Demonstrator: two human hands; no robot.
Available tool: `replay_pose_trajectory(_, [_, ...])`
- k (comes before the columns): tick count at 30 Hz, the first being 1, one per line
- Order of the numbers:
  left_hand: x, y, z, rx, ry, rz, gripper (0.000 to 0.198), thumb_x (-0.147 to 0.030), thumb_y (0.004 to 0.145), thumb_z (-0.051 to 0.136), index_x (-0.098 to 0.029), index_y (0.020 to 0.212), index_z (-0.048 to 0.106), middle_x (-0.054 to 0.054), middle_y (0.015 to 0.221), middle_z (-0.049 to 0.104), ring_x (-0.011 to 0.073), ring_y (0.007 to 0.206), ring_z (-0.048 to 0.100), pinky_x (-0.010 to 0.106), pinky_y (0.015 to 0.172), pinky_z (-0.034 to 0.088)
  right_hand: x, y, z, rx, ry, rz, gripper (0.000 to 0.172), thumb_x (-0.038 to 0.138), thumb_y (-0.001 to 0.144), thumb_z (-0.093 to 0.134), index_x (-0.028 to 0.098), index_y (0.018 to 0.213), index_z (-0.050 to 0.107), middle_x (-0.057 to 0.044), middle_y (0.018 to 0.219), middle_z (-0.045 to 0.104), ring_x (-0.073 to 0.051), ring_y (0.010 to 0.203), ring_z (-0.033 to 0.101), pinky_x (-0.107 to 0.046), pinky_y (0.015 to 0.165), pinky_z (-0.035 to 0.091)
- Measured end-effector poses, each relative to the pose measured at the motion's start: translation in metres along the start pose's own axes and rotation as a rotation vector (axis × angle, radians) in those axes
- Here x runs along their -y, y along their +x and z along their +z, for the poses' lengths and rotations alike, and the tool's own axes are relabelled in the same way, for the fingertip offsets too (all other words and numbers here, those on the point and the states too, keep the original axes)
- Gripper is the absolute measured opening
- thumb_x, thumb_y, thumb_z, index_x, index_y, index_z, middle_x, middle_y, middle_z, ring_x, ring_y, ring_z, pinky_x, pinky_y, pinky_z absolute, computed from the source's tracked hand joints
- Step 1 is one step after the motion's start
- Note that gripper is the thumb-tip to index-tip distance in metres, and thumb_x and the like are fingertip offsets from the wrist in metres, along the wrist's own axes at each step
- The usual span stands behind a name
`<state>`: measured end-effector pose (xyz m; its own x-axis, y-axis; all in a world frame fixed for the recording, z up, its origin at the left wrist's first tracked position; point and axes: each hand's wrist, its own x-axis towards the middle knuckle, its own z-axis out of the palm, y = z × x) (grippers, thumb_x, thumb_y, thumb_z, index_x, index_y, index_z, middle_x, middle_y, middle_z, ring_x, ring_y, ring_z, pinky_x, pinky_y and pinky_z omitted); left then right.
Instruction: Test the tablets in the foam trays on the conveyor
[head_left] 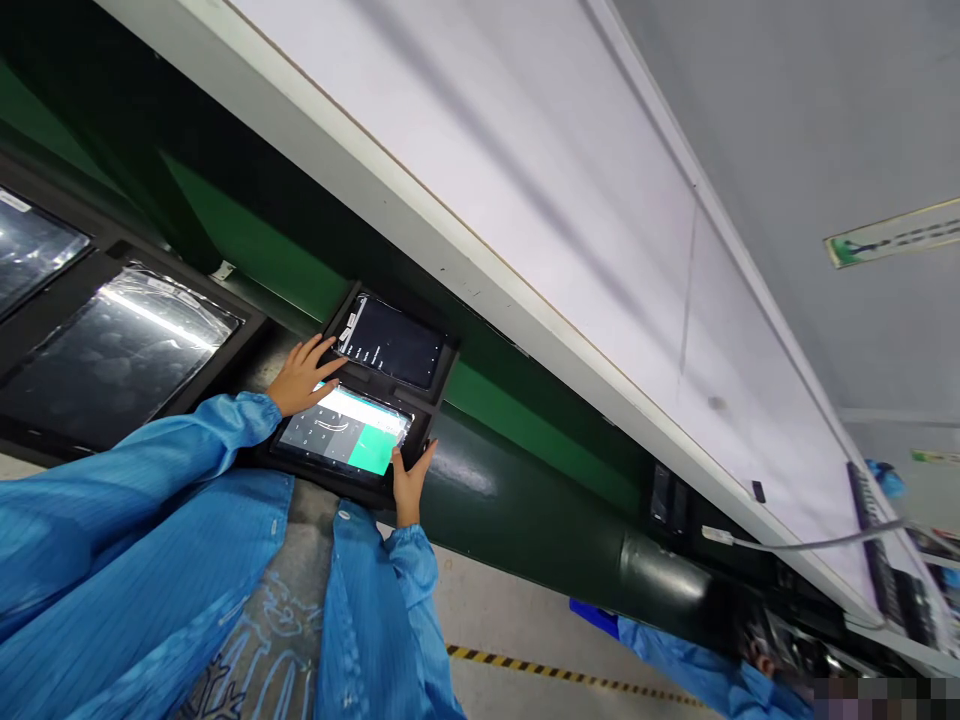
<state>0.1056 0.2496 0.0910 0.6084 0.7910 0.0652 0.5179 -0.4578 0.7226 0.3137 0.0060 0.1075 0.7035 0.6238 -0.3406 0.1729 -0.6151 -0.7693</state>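
Observation:
A lit tablet [330, 437] lies in the near compartment of a black foam tray [420, 395], its screen showing a number keypad and a green panel. Above it in the same tray sits a second tablet [397, 342] with a dark screen, lines of white text and small white labels. My left hand [304, 378] is spread over the left side of the tray, fingertips between the two tablets. At the lit tablet's lower right corner is my right hand [409, 487], thumb by the screen edge and forefinger stretched apart along the tray; its other fingers are hidden.
Larger dark panels [112, 350] in black foam lie to the left. A green conveyor belt [525, 510] runs to the lower right under a white shelf [480, 200]. A grey cable [810, 545] hangs off the shelf. A co-worker's blue sleeve [675, 660] is at lower right.

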Motion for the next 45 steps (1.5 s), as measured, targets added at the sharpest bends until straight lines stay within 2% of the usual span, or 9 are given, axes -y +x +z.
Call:
replay_pose_trajectory(7, [-0.002,0.029,0.007,0.036,0.076,0.106,0.044,-0.044,0.094,0.053,-0.032,0.136,0.061,0.005,0.164,0.029,0.0362,0.154,0.017,0.066,0.123,0.004,0.034,-0.016,0.012,-0.026,-0.081,-0.208,0.091,0.057,0.091,0.058,0.015,0.161,0.017,-0.015,0.168,0.017,-0.030,0.158,0.011,-0.053,0.126,0.013])
replay_pose_trajectory(11, [0.001,0.030,0.007,0.031,0.095,0.123,0.048,-0.046,0.095,0.052,-0.031,0.140,0.057,0.007,0.165,0.026,0.0361,0.154,0.017,0.066,0.123,0.005,0.055,-0.025,0.026,0.090,-0.185,-0.399,0.080,0.049,0.091,0.063,0.019,0.158,0.032,-0.013,0.167,0.024,-0.032,0.157,0.013,-0.056,0.126,0.013])
replay_pose_trajectory(16, [0.003,0.029,0.007,0.016,0.101,0.093,0.053,-0.047,0.097,0.045,-0.027,0.146,0.051,0.010,0.165,0.024,0.0354,0.155,0.015,0.066,0.123,0.010,0.077,-0.034,0.038,0.352,-0.282,-0.519,0.045,0.035,0.093,0.061,0.030,0.138,0.061,-0.001,0.166,0.031,-0.032,0.158,0.010,-0.060,0.126,0.009])
replay_pose_trajectory(22, [0.005,0.030,0.006,0.013,0.097,0.070,0.053,-0.046,0.100,0.032,-0.022,0.143,0.053,0.012,0.164,0.027,0.0340,0.154,0.017,0.063,0.123,0.016,0.091,-0.036,0.059,0.573,-0.401,-0.638,0.049,0.036,0.093,0.065,0.038,0.141,0.057,0.004,0.168,0.023,-0.032,0.158,0.007,-0.063,0.124,0.006])
replay_pose_trajectory(30, [0.005,0.029,0.006,0.004,0.106,0.055,0.051,-0.042,0.102,0.030,-0.022,0.142,0.055,0.013,0.163,0.028,0.0341,0.154,0.018,0.064,0.122,0.019,0.090,-0.034,0.065,0.520,-0.558,-0.708,0.045,0.038,0.094,0.063,0.025,0.137,0.060,-0.008,0.167,0.029,-0.033,0.158,0.007,-0.065,0.123,0.010])
replay_pose_trajectory(37, [0.003,0.031,0.005,0.012,0.080,0.033,0.052,-0.043,0.100,0.032,-0.020,0.141,0.055,0.013,0.163,0.028,0.0339,0.154,0.018,0.063,0.123,0.017,0.080,-0.031,0.061,0.233,-0.464,-0.567,0.018,0.026,0.091,0.054,0.018,0.105,0.064,-0.014,0.153,0.049,-0.028,0.154,0.022,-0.055,0.123,0.022])
replay_pose_trajectory(39, [0.005,0.030,0.004,0.001,0.066,-0.001,0.054,-0.044,0.100,0.032,-0.020,0.144,0.051,0.012,0.164,0.028,0.0324,0.154,0.018,0.061,0.124,0.016,0.073,-0.023,0.052,0.104,-0.371,-0.448,0.026,0.028,0.091,0.053,0.016,0.113,0.063,-0.015,0.155,0.045,-0.028,0.154,0.020,-0.054,0.124,0.020])
replay_pose_trajectory(42, [0.013,0.015,0.004,-0.043,0.043,-0.112,0.061,-0.046,0.099,0.030,-0.014,0.149,0.042,0.015,0.162,0.031,0.0328,0.153,0.019,0.060,0.124,0.019,0.055,-0.005,0.029,-0.107,-0.135,-0.100,0.050,0.039,0.090,0.055,0.011,0.132,0.055,-0.019,0.159,0.039,-0.029,0.155,0.019,-0.052,0.123,0.020])
replay_pose_trajectory(45, [0.025,-0.012,0.004,-0.078,0.021,-0.235,0.061,-0.048,0.098,0.026,-0.013,0.138,0.055,0.017,0.152,0.045,0.0354,0.150,0.025,0.061,0.121,0.026,0.030,0.010,0.006,-0.143,0.034,0.118,0.056,0.054,0.091,0.051,0.012,0.127,0.062,-0.019,0.141,0.060,-0.030,0.143,0.044,-0.045,0.114,0.038])
